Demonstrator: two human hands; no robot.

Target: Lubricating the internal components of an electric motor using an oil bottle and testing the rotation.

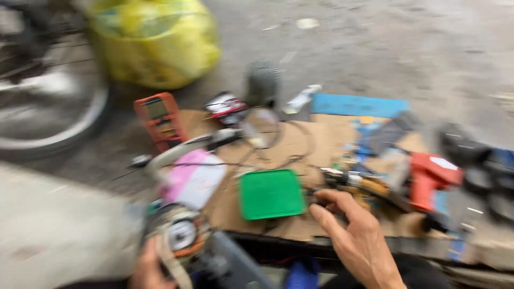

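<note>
hands among tools on cardboard

the right hand lies spread, fingertips touching small tools beside the green lid on the cardboard surface. the left hand grips a round gauge thing low down. it looks like picking out a tool; that needs a careful pinch.

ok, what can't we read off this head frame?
- Left hand: cut off by the bottom edge; grip on the round dial gauge unclear.
- Right hand: motion blur hides what its fingertips touch beside the square green plastic lid.
- Orange handheld meter: display blurred.
</note>
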